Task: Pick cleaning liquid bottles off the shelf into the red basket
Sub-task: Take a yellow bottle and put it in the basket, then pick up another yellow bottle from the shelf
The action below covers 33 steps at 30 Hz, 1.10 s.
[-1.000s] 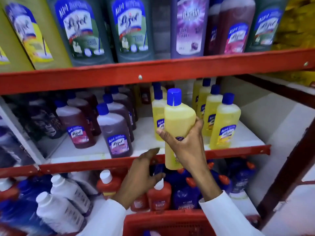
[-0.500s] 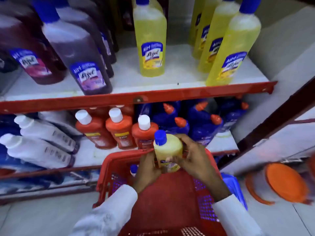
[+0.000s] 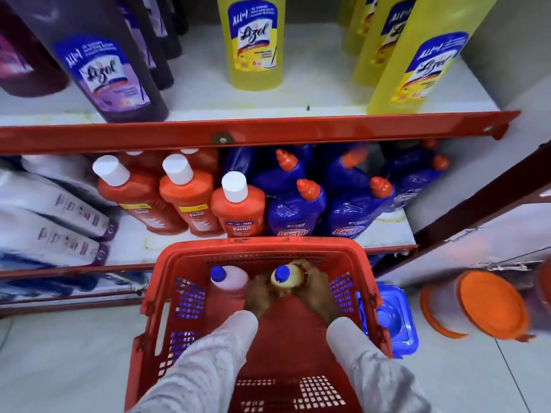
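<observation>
While both arms reach down, left hand and right hand clasp yellow bottle — inside red basket.

A red perforated plastic basket with a smooth, slightly glossy rim sits below a red-painted metal shelf edge — matt, with a bolt head showing. Tall yellow translucent plastic bottles carry glossy printed labels. Dark blue bottles are wrapped in shiny, crinkled film. Orange plastic bottles have smooth white caps — the sleeves are soft pale cloth.
</observation>
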Available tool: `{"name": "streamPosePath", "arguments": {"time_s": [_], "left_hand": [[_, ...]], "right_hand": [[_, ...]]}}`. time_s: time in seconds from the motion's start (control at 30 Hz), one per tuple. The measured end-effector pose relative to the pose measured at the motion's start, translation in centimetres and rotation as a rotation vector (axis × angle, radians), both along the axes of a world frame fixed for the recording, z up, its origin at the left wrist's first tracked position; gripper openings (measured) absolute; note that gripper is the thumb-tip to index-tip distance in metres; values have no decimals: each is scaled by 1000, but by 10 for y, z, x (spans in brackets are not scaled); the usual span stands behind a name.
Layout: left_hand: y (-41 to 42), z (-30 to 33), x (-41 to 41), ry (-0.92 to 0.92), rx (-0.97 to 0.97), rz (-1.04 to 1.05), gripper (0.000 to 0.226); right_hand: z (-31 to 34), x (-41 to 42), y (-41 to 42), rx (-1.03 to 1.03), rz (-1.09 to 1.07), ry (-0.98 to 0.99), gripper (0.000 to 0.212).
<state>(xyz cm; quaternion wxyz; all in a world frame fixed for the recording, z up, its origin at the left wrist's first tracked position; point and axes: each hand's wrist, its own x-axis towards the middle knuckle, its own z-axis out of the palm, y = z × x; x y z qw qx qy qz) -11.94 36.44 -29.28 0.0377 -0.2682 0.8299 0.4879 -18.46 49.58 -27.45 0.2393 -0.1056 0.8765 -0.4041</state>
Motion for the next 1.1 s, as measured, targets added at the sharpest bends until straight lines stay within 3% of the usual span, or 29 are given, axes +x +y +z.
{"name": "streamPosePath", "arguments": {"time_s": [0.17, 0.2, 0.3, 0.37, 0.47, 0.57, 0.67, 0.8, 0.9, 1.1], "left_hand": [[-4, 15, -2, -97, -61, -44, 27], [-6, 26, -1, -89, -42, -24, 20], [-14, 64, 1, 11, -17, 46, 30], [-25, 109, 6, 67, -194, -120, 24], [-37, 169, -5, 263, -686, -356, 52], [-40, 220, -32, 615, -927, -329, 35], [-43, 247, -65, 730, -1059, -228, 35], [-47, 262, -104, 629, -1100, -180, 45], [-52, 256, -119, 509, -1088, -204, 49], [-61, 246, -120, 434, -1075, -243, 44]], "right_hand": [[-4, -4, -1, 31, 77, -24, 54], [1, -6, -1, 27, 87, -23, 53], [37, -16, 1, -73, 76, 49, 44], [76, -23, 7, -191, 48, 206, 38], [140, -33, 21, -384, -54, 573, 26], [193, -54, 26, -532, -289, 915, 21], [230, -86, 20, -567, -503, 1027, 38], [259, -130, 2, -430, -626, 955, 91], [264, -157, -10, -423, -598, 804, 114], [261, -190, -12, -613, -536, 749, 99]]}}
